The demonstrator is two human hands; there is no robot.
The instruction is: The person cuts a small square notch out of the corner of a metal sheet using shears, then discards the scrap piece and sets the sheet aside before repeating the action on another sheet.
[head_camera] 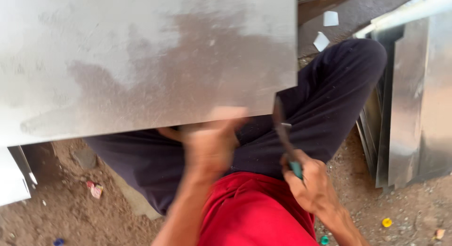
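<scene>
1. The ground was bare brown dirt (70,213), scattered with small bits of litter and a few coloured bottle caps (386,222).
2. A large grey metal sheet (141,57) filled the upper left of the view, its lower edge running across the person's dark trousers (329,100).
3. The left hand (209,142), blurred, was closed on the sheet's lower edge, fingers curled up behind it.
4. The right hand (310,182) was wrapped around the teal handle of metal snips (285,133), whose blades met the sheet at its lower right corner.
5. A stack of metal sheets (409,109) leaned upright just beside the right knee, crowding that side.
6. Two small pale offcuts (325,29) lay on the ground beyond the sheet's right edge.
7. More open dirt lay at lower left.
</scene>
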